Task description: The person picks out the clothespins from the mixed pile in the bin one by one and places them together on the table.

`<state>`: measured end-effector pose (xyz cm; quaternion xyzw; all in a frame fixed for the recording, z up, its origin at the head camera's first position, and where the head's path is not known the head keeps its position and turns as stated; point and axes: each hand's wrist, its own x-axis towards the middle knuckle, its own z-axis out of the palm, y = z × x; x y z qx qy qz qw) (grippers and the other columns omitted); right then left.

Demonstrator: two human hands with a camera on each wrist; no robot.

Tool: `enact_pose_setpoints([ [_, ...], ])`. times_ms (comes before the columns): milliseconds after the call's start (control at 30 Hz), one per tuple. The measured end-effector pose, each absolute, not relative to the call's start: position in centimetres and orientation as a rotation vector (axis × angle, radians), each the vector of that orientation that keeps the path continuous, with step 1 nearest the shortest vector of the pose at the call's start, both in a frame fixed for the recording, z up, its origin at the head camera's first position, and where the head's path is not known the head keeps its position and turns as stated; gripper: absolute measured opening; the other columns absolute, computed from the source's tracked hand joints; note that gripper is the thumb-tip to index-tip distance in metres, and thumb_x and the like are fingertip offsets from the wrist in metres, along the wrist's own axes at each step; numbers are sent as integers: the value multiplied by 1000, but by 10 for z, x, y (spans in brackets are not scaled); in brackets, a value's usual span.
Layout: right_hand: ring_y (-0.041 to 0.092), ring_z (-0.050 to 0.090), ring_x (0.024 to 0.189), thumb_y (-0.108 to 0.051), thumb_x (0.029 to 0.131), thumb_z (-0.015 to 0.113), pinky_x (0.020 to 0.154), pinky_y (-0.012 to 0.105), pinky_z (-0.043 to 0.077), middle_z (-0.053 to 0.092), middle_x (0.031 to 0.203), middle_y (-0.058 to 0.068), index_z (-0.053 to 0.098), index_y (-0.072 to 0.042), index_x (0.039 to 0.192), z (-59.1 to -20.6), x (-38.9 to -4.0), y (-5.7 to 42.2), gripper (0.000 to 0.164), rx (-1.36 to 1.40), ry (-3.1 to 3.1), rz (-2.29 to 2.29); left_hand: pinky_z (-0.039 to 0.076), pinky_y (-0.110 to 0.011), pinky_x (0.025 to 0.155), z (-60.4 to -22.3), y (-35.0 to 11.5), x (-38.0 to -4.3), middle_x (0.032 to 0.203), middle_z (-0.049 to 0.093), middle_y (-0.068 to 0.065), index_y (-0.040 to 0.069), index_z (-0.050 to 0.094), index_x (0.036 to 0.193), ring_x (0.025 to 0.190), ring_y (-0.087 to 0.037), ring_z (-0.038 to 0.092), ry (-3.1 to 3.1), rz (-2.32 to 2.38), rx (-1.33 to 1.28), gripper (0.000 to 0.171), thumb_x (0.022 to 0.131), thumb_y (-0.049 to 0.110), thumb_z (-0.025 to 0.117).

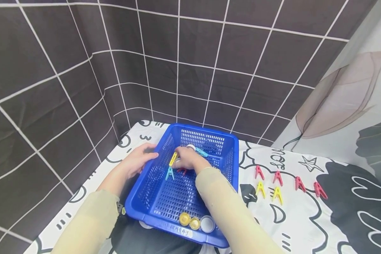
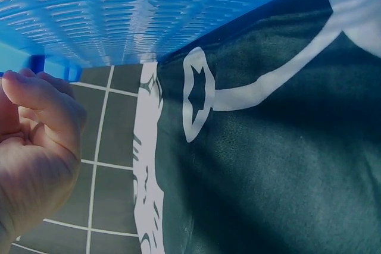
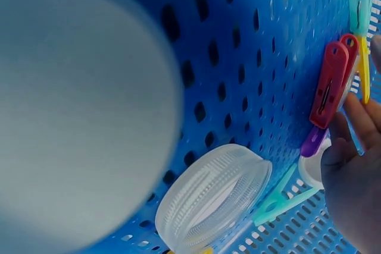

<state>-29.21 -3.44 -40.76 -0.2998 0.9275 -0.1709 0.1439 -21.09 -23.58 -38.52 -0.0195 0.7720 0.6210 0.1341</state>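
My left hand [image 1: 134, 160] grips the left rim of a blue plastic basket [image 1: 134, 190], thumb over the edge. Inside the basket, my right hand [image 1: 185, 158] reaches among clothespins, its fingers fairly straight in the right wrist view. A yellow clothespin [image 1: 173, 159] leans at its fingertips, with a turquoise clothespin [image 1: 169, 173] just below. Close to those fingers are a red clothespin [image 3: 330, 84] and a purple clothespin [image 3: 312, 142]. Beyond the hand lie a white cap [image 1: 191, 146] and another turquoise clothespin [image 1: 201, 152]. A clear ridged cap [image 3: 208, 197] also shows in the right wrist view.
Two gold caps [image 1: 184, 218] and a whitish lid [image 1: 207, 224] sit at the basket's near end. Right of it, several red clothespins [image 1: 277, 178] and two yellow clothespins [image 1: 260, 189] lie on the patterned cloth [image 1: 292, 218]. Behind hangs a dark gridded curtain [image 1: 197, 84].
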Motion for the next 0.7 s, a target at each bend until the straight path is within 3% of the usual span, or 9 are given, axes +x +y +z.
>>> enact_pose_setpoints([
  [467, 21, 51, 103, -41, 74, 77, 96, 33, 42, 59, 111, 3, 49, -9, 126, -412, -284, -46, 66, -878, 2660, -468, 53, -31, 48, -385, -237, -209, 85, 68, -15, 11, 35, 140, 59, -21, 65, 2265, 1780, -69, 52, 93, 24, 56],
  [700, 19, 53, 95, -37, 77, 75, 90, 32, 45, 59, 104, 3, 51, -9, 118, -411, -283, -45, 56, -846, 2676, -469, 51, -29, 45, -385, -236, -210, 83, 67, -14, 11, 36, 139, 57, -19, 63, 2264, 1783, -66, 53, 93, 25, 57],
])
